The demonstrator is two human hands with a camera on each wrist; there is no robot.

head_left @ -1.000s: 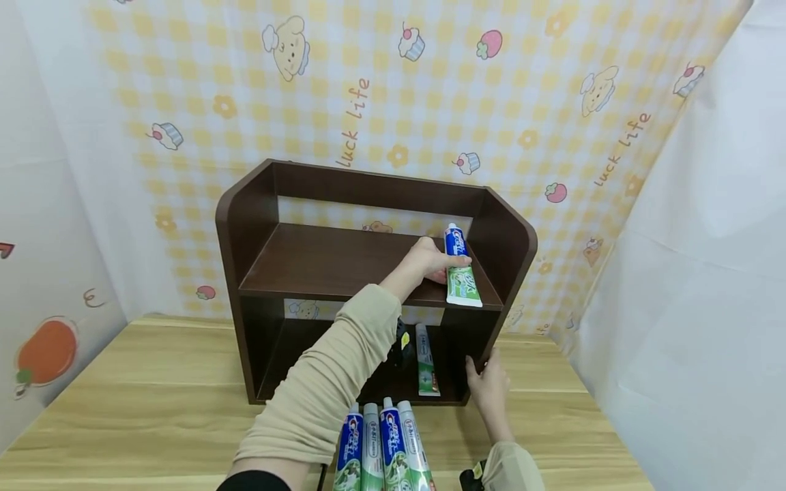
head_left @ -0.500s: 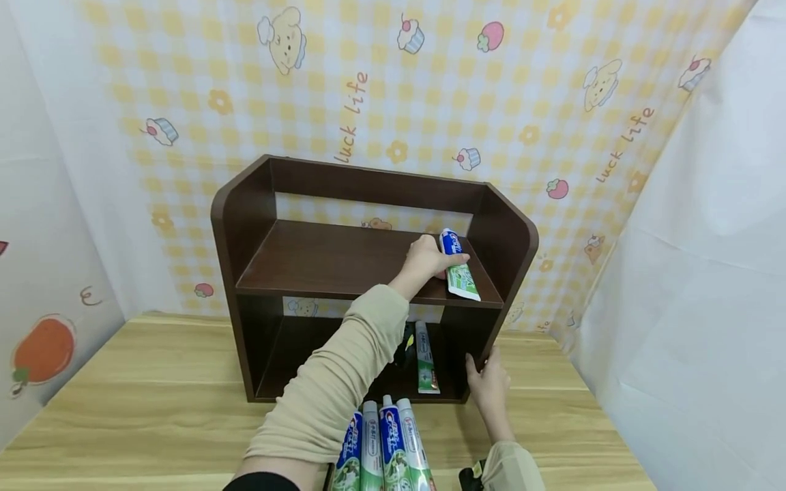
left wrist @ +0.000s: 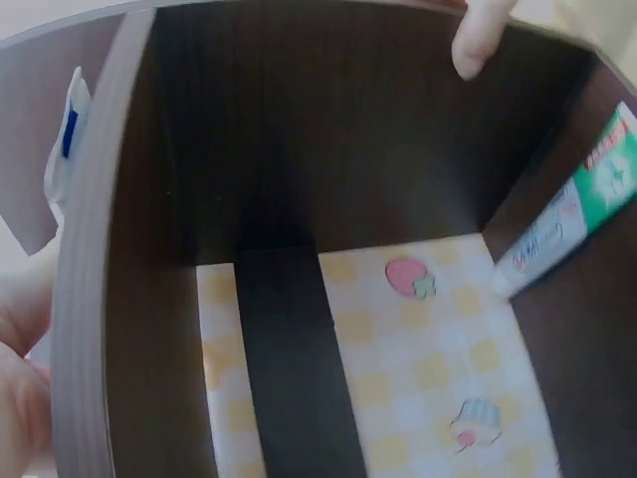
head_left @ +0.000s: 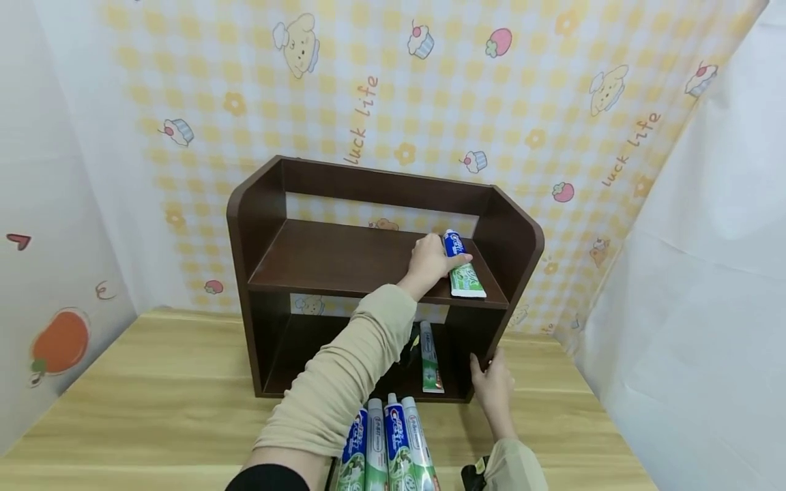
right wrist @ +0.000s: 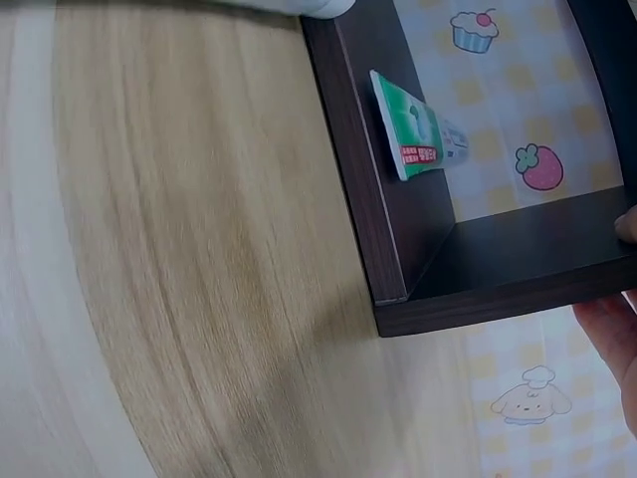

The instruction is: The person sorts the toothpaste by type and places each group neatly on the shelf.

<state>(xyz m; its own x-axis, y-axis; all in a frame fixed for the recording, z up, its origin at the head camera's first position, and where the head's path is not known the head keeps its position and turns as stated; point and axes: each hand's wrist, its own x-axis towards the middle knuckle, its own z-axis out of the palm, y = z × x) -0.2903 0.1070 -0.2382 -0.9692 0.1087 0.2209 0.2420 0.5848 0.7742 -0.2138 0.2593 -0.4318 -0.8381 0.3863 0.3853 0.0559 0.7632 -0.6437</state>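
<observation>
My left hand (head_left: 430,264) holds a blue and green toothpaste tube (head_left: 464,271) at the right end of the upper board of a dark brown two-tier shelf (head_left: 344,262). Its thumb lies across the tube; the other fingers are mostly hidden. In the left wrist view only the edge of that toothpaste tube (left wrist: 68,149) shows past the board. My right hand (head_left: 494,392) grips the shelf's right side panel, thumb inside and fingers outside, as the right wrist view also shows. On the lower tier, near that panel, lies a silver and green toothpaste tube (head_left: 430,358).
Several toothpaste tubes (head_left: 399,447) lie side by side in front of the shelf, caps toward it. The shelf stands on a wood-grain table (head_left: 184,389). Behind it hangs a yellow checked cloth (head_left: 381,82), with white sheeting (head_left: 688,273) at the right.
The held tube has shifted slightly and lies further back over the upper board. My right hand keeps its grip on the panel. The head view has swung a little.
</observation>
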